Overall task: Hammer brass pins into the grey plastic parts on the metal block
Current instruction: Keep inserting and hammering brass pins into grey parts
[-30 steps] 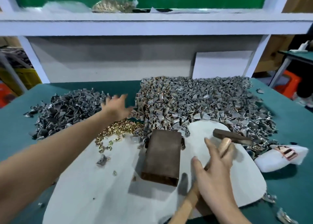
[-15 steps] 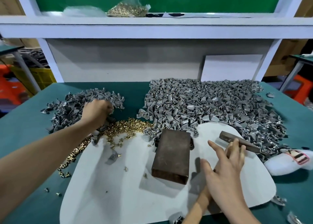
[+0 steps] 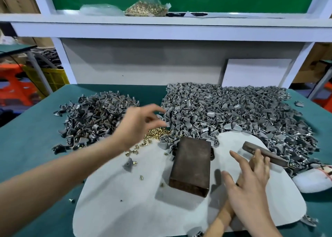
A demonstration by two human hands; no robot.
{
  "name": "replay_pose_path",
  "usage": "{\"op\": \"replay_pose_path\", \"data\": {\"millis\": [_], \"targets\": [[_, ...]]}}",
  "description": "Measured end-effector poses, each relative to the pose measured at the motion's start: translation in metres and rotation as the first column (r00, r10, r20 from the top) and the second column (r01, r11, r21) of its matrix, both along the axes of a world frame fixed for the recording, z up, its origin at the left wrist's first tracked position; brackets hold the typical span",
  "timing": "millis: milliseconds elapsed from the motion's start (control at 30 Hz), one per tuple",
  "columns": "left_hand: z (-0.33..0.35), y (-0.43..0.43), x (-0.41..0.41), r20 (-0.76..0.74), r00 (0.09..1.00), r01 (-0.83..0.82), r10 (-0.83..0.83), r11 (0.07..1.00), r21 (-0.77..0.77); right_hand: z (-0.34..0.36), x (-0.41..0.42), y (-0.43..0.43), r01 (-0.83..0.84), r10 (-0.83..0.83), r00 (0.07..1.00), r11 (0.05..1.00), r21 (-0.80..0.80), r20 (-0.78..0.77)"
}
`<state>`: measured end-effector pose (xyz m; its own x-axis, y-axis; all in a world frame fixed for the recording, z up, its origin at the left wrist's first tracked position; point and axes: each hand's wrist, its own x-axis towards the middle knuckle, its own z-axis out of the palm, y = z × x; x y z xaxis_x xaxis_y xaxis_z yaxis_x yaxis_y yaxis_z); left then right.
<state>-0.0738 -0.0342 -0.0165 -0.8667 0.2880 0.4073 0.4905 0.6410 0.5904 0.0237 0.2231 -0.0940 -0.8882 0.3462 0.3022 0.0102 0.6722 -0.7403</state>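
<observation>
The metal block (image 3: 191,165) lies bare on a white mat (image 3: 115,209) on the green surface (image 3: 27,138), brass pins (image 3: 156,135) and grey plastic parts (image 3: 233,111) heaped just beyond it. The left hand (image 3: 139,124) hovers over the pins, fingers spread, holding nothing. The right hand (image 3: 249,188) rests loosely on the hammer (image 3: 265,153), fingers extended.

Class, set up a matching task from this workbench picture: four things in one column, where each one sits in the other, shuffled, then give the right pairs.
Things:
1. metal block
2. bag of brass pins
3. hammer
4. loose brass pins

Places:
A. on the white shelf above the bench
B. middle of the white mat
C. under the right hand, head toward the big grey pile
D. heaped between the two grey piles, below the left hand

Pairs: 1-B, 2-A, 3-C, 4-D
</observation>
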Motion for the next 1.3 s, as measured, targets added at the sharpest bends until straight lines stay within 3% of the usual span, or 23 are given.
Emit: {"op": "replay_pose_path", "data": {"millis": [67,133,267,367,700,800,900,967,1067,1300], "targets": [[-0.006,0.028,0.030,0.024,0.984,0.173,-0.175,0.982,0.076,0.001,0.000,0.001,0.003,-0.003,1.000,1.000,-0.005,0.015],[-0.013,0.047,0.048,0.008,0.977,0.211,-0.212,0.976,0.049,0.002,0.001,0.001,0.001,-0.001,1.000,1.000,-0.015,0.022],[-0.024,0.058,0.062,-0.240,0.934,0.207,-0.266,0.947,-0.246,0.005,0.003,0.001,-0.008,0.009,0.999,1.000,-0.030,0.037],[-0.032,0.055,0.067,-0.284,0.900,0.182,-0.330,0.877,-0.444,0.007,0.004,0.000,-0.018,0.020,0.999,0.999,-0.040,0.044],[-0.046,0.041,0.065,-0.262,0.888,0.308,-0.377,0.912,-0.271,0.008,0.003,0.000,-0.025,0.028,0.997,0.998,-0.052,0.072],[-0.052,0.036,0.065,-0.244,0.917,0.274,-0.314,0.944,-0.185,0.007,0.004,0.001,-0.027,0.031,0.997,0.998,-0.051,0.068],[-0.051,0.020,0.048,-0.166,0.977,0.122,-0.134,0.989,-0.077,0.006,0.003,0.001,-0.028,0.032,0.998,0.998,-0.058,0.063],[-0.052,0.001,0.021,-0.064,0.996,-0.064,0.055,0.986,-0.151,0.005,0.003,0.001,-0.023,0.027,0.997,0.998,-0.055,0.067],[-0.058,-0.026,-0.011,0.086,0.954,-0.224,0.286,0.876,-0.428,0.004,0.003,0.002,-0.016,0.020,0.997,0.999,-0.049,0.077],[-0.054,-0.033,-0.026,-0.025,0.946,-0.300,0.324,0.840,-0.451,0.003,0.002,0.002,-0.021,0.025,0.998,0.998,-0.056,0.065]]}}
